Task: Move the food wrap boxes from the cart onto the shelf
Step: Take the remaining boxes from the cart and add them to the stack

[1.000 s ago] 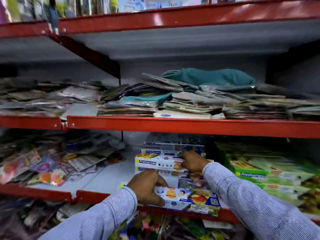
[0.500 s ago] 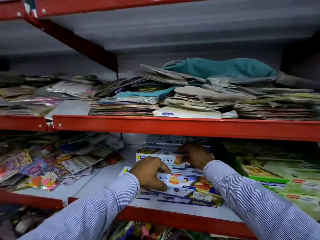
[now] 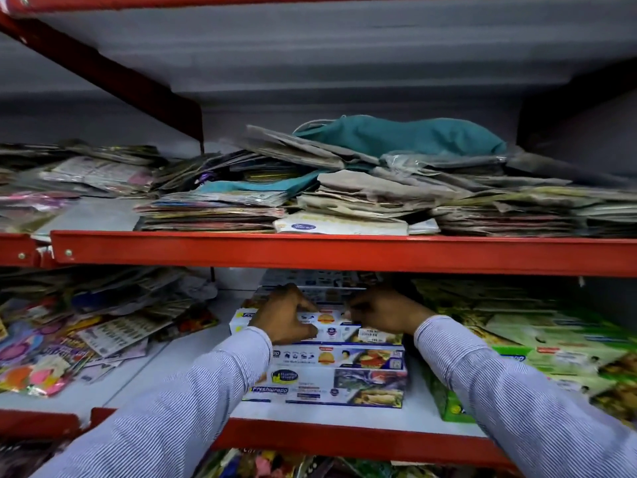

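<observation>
Head view: both hands are seen reaching under the red beam point(image 3: 344, 255) of the upper level into the lower shelf point(image 3: 344, 417), where the food wrap boxes point(image 3: 331, 381) are stacked in a blue-and-white pile near the front edge. The left hand point(image 3: 284, 317) is curled over the left end of the top box point(image 3: 339, 327), fingers bent down onto its upper face; the right hand point(image 3: 381, 313) is laid on the same box's right part, though whether it is clamped around an edge or merely pressed flat cannot be told, since the fingertips are blurred. The cart is not in view. The boxes are judged to be light, stiff, long cartons with glossy printed faces, so some sliding over one another is to be expected. They are best taken near both ends, or squeezed across the narrow sides, and pushed squarely so the pile is not skewed. Green packs point(image 3: 537, 353) lie just beside the pile on the right.
</observation>
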Motion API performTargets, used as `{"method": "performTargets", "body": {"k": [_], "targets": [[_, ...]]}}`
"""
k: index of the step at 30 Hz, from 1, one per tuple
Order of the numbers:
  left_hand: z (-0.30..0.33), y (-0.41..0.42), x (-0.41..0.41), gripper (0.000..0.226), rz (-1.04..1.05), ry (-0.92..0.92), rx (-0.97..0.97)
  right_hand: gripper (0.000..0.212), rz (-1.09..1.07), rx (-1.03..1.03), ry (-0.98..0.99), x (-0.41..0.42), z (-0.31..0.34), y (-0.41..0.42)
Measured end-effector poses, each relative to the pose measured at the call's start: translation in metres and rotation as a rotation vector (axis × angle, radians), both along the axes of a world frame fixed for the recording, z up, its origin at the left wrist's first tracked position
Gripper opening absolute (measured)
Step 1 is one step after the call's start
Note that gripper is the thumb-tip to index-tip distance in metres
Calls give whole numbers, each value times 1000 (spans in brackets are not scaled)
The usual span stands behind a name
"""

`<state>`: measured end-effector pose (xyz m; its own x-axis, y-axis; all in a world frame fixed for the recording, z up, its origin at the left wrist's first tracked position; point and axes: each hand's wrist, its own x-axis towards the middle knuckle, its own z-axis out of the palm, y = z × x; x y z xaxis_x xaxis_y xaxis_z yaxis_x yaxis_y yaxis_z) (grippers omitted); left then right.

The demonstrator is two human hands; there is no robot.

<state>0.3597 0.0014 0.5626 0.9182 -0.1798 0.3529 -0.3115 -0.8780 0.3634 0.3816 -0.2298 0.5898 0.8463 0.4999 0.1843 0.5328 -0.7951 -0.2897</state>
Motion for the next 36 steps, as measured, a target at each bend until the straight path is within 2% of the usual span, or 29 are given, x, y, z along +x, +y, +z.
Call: {"method": "performTargets", "body": {"k": [3, 6, 11, 16, 20, 24, 28, 32, 36], "targets": [[-17, -5, -10, 46, -5, -157, 29, 47, -13, -35, -8, -9, -13, -1], [-25, -2, -14, 47, 58, -333, 296, 47, -47, -33, -107, -11, -27, 1], [-29, 3, -17, 46, -29, -285, 226, 44, -77, 19, -194, -11, -38, 1], [-44, 9, -15, 48, -63, -332, 289, 37, -70, -4, -284, -12, -48, 0], [-53, 16, -16, 47, -80, -362, 337, 46, -75, -31, -446, -16, -63, 1], [-67, 27, -20, 58, 0, -463, 423, 63, -54, -102, -633, -22, -90, 6], [-79, 39, -15, 66, 53, -523, 554, 67, -109, -189, -691, -17, -109, 13], [-83, 46, -3, 71, 56, -495, 634, 71, -127, -220, -722, -10, -115, 11], [-86, 49, -2, 72, 71, -532, 665, 73, -145, -164, -797, -6, -128, 14]]}}
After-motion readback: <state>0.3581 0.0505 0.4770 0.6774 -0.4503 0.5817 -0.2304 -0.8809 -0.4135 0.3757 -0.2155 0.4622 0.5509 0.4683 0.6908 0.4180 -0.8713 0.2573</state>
